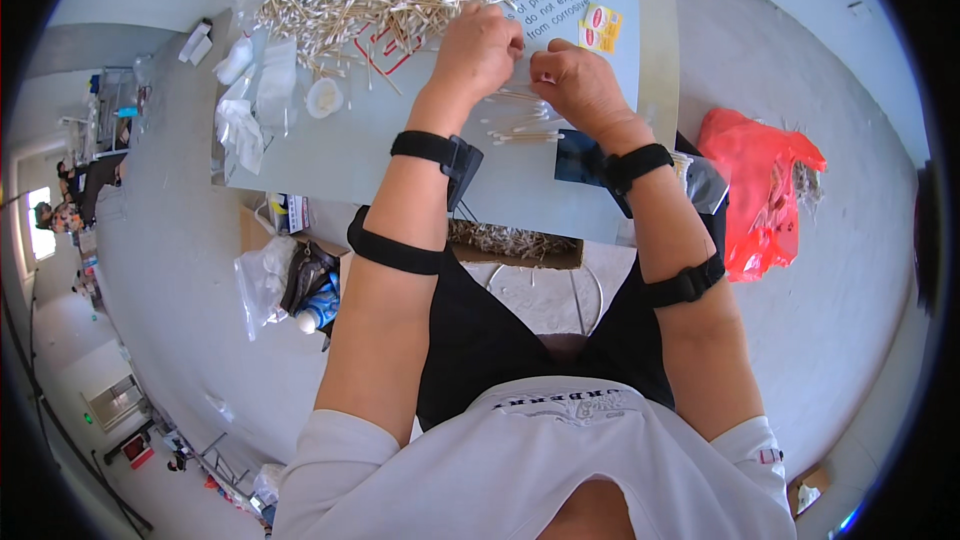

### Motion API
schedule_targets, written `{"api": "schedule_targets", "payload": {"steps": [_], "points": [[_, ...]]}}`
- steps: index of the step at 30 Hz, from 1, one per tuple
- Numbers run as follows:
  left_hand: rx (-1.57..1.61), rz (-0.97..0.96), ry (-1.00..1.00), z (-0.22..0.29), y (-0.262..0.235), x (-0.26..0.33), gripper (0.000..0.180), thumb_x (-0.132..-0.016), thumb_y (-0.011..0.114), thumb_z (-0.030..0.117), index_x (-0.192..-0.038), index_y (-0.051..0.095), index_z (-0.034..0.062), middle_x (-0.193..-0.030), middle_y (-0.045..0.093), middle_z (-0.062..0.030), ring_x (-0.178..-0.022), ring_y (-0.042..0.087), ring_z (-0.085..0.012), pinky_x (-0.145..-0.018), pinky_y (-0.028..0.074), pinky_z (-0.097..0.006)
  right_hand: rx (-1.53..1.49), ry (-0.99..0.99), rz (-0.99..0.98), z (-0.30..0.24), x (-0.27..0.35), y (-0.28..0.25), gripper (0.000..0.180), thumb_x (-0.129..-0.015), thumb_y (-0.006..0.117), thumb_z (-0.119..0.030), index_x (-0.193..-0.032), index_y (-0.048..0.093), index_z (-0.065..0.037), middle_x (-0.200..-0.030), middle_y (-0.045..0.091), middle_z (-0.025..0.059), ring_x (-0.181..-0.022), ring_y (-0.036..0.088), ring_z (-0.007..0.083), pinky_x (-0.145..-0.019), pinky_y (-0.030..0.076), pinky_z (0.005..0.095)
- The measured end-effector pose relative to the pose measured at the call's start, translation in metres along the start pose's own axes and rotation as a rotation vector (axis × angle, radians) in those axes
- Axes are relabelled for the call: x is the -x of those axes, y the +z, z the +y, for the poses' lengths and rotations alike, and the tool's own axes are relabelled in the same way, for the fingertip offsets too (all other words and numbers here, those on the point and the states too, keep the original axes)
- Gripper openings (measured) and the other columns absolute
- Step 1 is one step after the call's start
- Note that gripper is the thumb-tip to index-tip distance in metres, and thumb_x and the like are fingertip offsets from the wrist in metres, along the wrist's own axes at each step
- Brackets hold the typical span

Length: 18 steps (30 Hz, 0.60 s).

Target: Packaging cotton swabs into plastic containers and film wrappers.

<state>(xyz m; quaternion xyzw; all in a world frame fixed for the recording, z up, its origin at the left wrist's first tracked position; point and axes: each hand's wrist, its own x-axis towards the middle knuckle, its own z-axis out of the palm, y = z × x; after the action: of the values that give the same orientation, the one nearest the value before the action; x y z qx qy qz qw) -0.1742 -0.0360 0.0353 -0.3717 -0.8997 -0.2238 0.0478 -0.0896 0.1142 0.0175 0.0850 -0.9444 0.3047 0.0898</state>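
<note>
A large heap of cotton swabs (350,0) with pale wooden sticks covers the far left of the table. My left hand (478,52) is at the heap's right edge, its fingers curled together; what they hold, if anything, is hidden. Close beside it, to the right, my right hand (580,85) is closed with thumb and forefinger pinched, and I cannot make out anything between them. Just below the hands, several loose swabs (528,130) lie roughly side by side on the tabletop (400,155). A dark flat rectangle (577,156) lies by my right wrist.
Yellow-and-white packets (600,28) lie beyond my right hand. A small white round dish (324,98) and crumpled white plastic (240,125) sit at left. A red plastic bag (750,200) stands right of the table. Below the near edge is a box of swabs (515,242).
</note>
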Motion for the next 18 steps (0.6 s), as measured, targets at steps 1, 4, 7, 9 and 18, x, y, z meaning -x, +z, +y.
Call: {"api": "schedule_targets", "payload": {"steps": [1, 4, 7, 9, 18], "points": [[-0.045, -0.057, -0.014, 0.003, 0.003, 0.007, 0.008, -0.074, 0.066, 0.003, -0.078, 0.067, 0.0089, -0.083, 0.062, -0.0087, -0.088, 0.056, -0.0313, -0.079, 0.047, -0.041, -0.02, 0.016, -0.002, 0.0, 0.001, -0.002, 0.002, -0.075, 0.064, -0.01, -0.073, 0.062, -0.009, -0.077, 0.059, 0.0097, -0.075, 0.063, 0.0307, -0.066, 0.05, 0.0403], [-0.024, 0.008, -0.047, 0.01, 0.01, 0.027, 0.01, -0.075, 0.066, 0.005, -0.085, 0.066, 0.0084, -0.088, 0.061, -0.0078, -0.091, 0.055, -0.031, -0.08, 0.046, -0.041, -0.054, 0.078, 0.022, 0.003, 0.01, -0.007, 0.006, -0.072, 0.067, -0.01, -0.076, 0.063, -0.008, -0.079, 0.059, 0.0104, -0.077, 0.063, 0.0304, -0.068, 0.05, 0.0398], [-0.041, 0.049, -0.085, 0.024, 0.014, 0.047, 0.018, -0.076, 0.067, 0.007, -0.094, 0.064, 0.0082, -0.097, 0.06, -0.0068, -0.097, 0.053, -0.0306, -0.084, 0.044, -0.043, -0.129, 0.181, 0.146, 0.003, 0.022, -0.006, 0.011, -0.072, 0.068, -0.01, -0.082, 0.065, -0.006, -0.082, 0.06, 0.0111, -0.077, 0.063, 0.0288, -0.068, 0.05, 0.0379], [-0.056, 0.048, -0.113, 0.038, 0.015, 0.061, 0.022, -0.077, 0.068, 0.008, -0.099, 0.063, 0.0077, -0.102, 0.058, -0.0068, -0.1, 0.052, -0.0306, -0.086, 0.043, -0.044, -0.191, 0.239, 0.243, -0.001, 0.033, -0.004, 0.013, -0.073, 0.068, -0.008, -0.085, 0.066, -0.005, -0.083, 0.06, 0.0115, -0.075, 0.062, 0.0274, -0.067, 0.05, 0.0365], [0.009, 0.06, -0.16, 0.063, 0.019, 0.103, 0.052, -0.079, 0.07, 0.015, -0.125, 0.05, 0.0014, -0.127, 0.048, -0.0145, -0.121, 0.043, -0.0354, -0.103, 0.033, -0.047, -0.518, 0.401, 0.463, -0.026, 0.063, 0.015, 0.015, -0.077, 0.066, -0.004, -0.092, 0.065, -0.001, -0.085, 0.058, 0.0108, -0.068, 0.058, 0.0202, -0.064, 0.049, 0.0317]]}}
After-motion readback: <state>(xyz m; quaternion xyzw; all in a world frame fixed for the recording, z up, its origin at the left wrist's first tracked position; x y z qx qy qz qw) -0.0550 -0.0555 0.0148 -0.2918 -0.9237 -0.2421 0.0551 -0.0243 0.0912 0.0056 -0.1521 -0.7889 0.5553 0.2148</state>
